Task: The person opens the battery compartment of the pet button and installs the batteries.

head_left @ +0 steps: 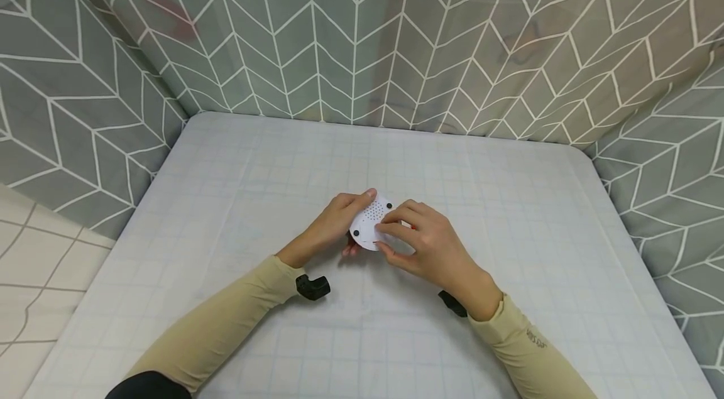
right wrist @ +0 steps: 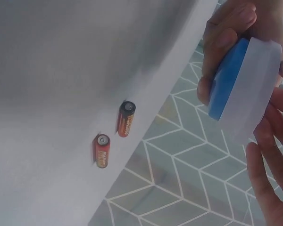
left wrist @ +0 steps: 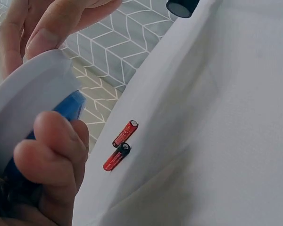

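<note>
Evidently, from the head view, we are at a step of close finger work: our left hand holds a white-and-blue device above the middle of the surface, its thumb over the rim, while our right hand brings bent fingertips to the white face. We cannot tell whether that right grip pinches anything or only presses. We judge that they are working at some part of that face, perhaps a cover, and that the next move calls for a steady left hold and a small, careful fingertip purchase. The face is rounded and smooth, with a cluster of small holes and two black dots near its edge.

Turning to the left wrist view, we see our left fingers curled against the blue body below the white part, with fingertips of the other hand at the white rim. Beyond, one battery and another battery, both red and black, lie close together.

Finally, the right wrist view gives us the device side-on and tilted, a thick white layer against the blue, our right fingers spread along the white side.
</note>
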